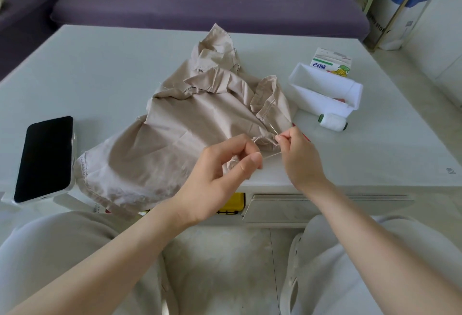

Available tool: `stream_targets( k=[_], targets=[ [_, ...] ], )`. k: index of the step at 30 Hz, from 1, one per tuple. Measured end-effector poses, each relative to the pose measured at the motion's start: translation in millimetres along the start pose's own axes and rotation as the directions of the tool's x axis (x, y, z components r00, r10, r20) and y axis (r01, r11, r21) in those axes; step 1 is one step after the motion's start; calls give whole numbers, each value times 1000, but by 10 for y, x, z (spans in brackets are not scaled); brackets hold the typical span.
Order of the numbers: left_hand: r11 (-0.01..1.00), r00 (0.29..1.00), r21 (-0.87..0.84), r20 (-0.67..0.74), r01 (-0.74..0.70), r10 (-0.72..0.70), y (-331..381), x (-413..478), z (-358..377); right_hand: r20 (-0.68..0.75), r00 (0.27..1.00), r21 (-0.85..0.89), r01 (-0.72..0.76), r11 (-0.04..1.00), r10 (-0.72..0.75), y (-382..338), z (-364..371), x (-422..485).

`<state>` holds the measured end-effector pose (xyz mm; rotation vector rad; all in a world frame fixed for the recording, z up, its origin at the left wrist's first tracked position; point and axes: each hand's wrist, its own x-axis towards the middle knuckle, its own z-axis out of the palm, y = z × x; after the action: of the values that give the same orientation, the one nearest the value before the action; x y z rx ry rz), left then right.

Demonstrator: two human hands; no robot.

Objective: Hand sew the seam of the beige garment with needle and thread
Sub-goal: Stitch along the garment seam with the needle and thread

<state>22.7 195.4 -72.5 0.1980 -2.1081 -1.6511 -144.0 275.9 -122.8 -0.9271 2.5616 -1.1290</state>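
Where the person's pale-trousered knees meet the near edge of the white table [375, 154], both hands work at the garment's near right corner. The left hand [225, 172] has its fingers curled, thumb pressed to forefinger, pinching a pale thread [271, 155] that runs taut and short across to the right hand [298, 157]. That hand pinches a thin steel needle [272, 128] between thumb and forefinger, its tip slanting up and away to the left. The beige garment [187, 127] lies crumpled on the table's middle, creased and heaped at its far end, with a stitched hem along its near left edge spilling over the table's rim. A dark-screened phone [45, 159] lies left of it. Right of it lies a white thread spool [332, 121], then a white tray [322, 99], then a drink carton [332, 63]. A purple sofa [200, 2] stands beyond.
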Motion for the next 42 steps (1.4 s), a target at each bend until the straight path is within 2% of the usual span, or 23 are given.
stream_targets(
  k=[3,6,9,11,12,14,17,20,23,27,30,37,42],
  targets=[
    [998,1000,-60,5,9,-9,33,5,-31,-2,1000,-44,18,999,-19,31,11,-19],
    [999,998,36,-58,38,-36,-20,39,-70,28,1000,19,6,1000,-7,14,51,-44],
    [991,985,88,-146,100,-87,-58,70,-85,-105,984,40,151,988,-146,-88,58,-77],
    [985,974,99,-188,144,-124,-82,87,-86,-120,964,198,258,945,-238,-185,45,-139],
    [982,971,110,-200,156,-132,-100,96,-85,-80,966,322,260,911,-247,-234,45,-187],
    [973,970,168,-211,156,-119,-133,119,-79,64,974,531,151,834,-216,-327,62,-272],
    [956,973,252,-207,150,-99,-199,135,-76,281,944,669,-63,741,-173,-422,99,-341],
    [949,974,270,-196,163,-111,-222,133,-60,305,941,684,-107,721,-150,-426,71,-320],
    [957,973,230,-188,174,-132,-189,126,-44,191,976,679,-53,732,-106,-378,23,-226],
    [974,981,177,-161,141,-113,-136,101,-50,51,998,578,-3,816,-33,-296,30,-94],
    [995,989,39,-117,91,-86,-81,75,-54,-37,998,535,-19,844,45,-232,66,-47],
    [995,998,-69,-19,-67,66,14,-13,-79,-157,983,432,-14,902,91,-3,144,21],
    [954,959,111,93,-278,268,119,-86,-38,-174,978,367,-45,929,116,72,211,74]
  ],
)
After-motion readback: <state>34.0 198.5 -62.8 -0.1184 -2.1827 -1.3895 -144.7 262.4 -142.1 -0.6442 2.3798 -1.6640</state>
